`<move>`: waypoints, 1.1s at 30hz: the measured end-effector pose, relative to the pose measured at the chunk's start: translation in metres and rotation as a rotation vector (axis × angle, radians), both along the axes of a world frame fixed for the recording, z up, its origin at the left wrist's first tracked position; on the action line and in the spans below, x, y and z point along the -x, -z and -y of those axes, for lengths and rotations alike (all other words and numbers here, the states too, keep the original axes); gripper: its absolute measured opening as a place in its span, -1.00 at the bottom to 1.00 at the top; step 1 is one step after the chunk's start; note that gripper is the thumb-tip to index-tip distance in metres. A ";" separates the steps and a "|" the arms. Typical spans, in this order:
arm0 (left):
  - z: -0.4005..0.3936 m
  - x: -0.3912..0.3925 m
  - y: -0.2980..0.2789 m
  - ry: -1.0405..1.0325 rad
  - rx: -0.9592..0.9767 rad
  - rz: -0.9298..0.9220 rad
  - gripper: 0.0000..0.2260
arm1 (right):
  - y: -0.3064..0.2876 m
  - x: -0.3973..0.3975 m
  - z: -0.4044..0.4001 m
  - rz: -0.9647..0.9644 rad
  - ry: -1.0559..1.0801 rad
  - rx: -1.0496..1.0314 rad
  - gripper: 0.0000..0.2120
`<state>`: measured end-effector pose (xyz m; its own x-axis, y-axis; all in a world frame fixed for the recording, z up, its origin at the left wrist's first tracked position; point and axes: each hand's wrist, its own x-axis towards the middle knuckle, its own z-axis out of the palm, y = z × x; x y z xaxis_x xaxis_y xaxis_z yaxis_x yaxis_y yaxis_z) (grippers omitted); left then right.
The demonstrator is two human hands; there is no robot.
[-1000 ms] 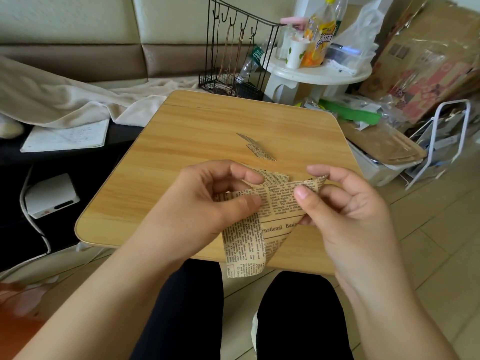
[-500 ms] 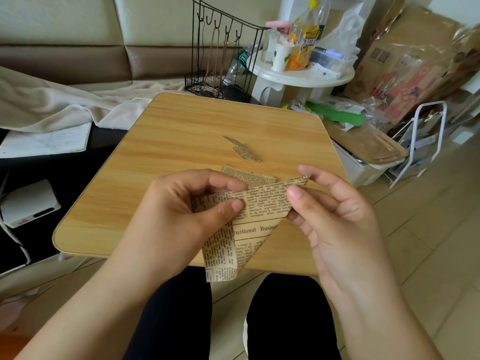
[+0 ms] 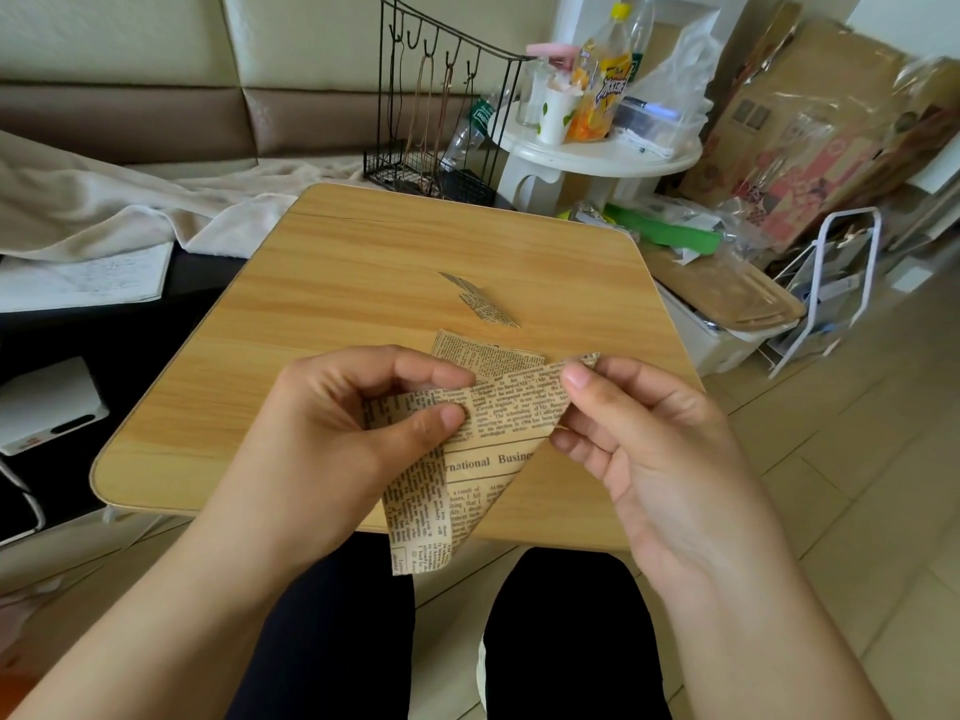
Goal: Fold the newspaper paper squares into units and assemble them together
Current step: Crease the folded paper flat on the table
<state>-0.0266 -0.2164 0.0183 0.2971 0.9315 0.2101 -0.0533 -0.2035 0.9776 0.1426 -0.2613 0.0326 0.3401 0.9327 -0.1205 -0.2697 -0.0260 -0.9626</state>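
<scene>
The newspaper sheet [image 3: 467, 459] shows a headline fragment — "rnational Busine" — its smaller print too fine to read.

Above the near edge of the wooden bench [image 3: 332, 314], the left hand [image 3: 332, 439] and right hand [image 3: 649, 449] pinch a folded newspaper square [image 3: 478, 459], its point hanging down. A folded unit [image 3: 480, 302] lies beyond it on the bench.

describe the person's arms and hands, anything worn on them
Both forearms are bare right down to the bottom of the frame; no sleeves show. The left hand and right hand carry no gloves, rings, watch or bracelets that can be seen. The visible nails are short and unpainted. No markings or bandages show on either arm.
</scene>
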 end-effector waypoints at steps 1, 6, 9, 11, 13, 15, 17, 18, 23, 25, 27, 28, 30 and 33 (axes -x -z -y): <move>0.000 0.000 0.000 -0.003 -0.003 0.000 -0.83 | -0.001 0.000 0.000 0.006 0.004 0.006 -0.77; 0.001 0.001 -0.001 -0.007 0.014 0.018 -0.82 | -0.002 0.000 -0.001 0.046 0.031 0.018 -0.82; 0.003 0.001 -0.002 -0.015 0.022 0.030 -0.80 | -0.002 -0.001 -0.001 0.053 0.044 0.010 -0.82; 0.003 0.001 -0.002 -0.018 0.030 0.045 -0.79 | -0.003 -0.001 -0.002 0.047 0.043 0.006 -0.85; 0.003 0.001 -0.003 -0.017 0.028 0.040 -0.79 | -0.004 0.000 -0.002 0.025 0.036 0.001 -0.91; 0.003 0.002 -0.003 -0.015 0.031 0.036 -0.80 | -0.004 0.000 -0.002 0.002 0.033 -0.004 -0.95; 0.003 0.002 -0.003 -0.011 0.033 0.033 -0.80 | -0.004 0.000 -0.002 -0.037 0.024 -0.012 -0.96; 0.003 0.002 -0.004 -0.008 0.033 0.029 -0.81 | -0.003 0.001 -0.002 -0.061 0.022 -0.013 -0.95; 0.002 0.003 -0.005 -0.014 0.026 -0.024 -0.82 | 0.003 0.000 -0.001 0.005 -0.005 0.017 -0.88; 0.002 0.003 -0.007 0.002 0.041 -0.025 -0.80 | 0.004 0.002 0.001 0.140 -0.102 0.056 -0.79; 0.002 0.003 -0.010 0.031 0.072 -0.003 -0.79 | 0.005 0.007 0.003 0.257 -0.156 0.067 -0.79; 0.002 0.003 -0.011 0.040 0.089 0.011 -0.78 | 0.005 0.009 0.003 0.289 -0.154 0.063 -0.79; 0.003 0.004 -0.013 0.042 0.117 0.035 -0.76 | 0.007 0.011 0.002 0.308 -0.137 0.036 -0.81; 0.003 0.005 -0.014 0.031 0.195 0.121 -0.72 | 0.009 0.012 0.001 0.284 -0.121 -0.022 -0.81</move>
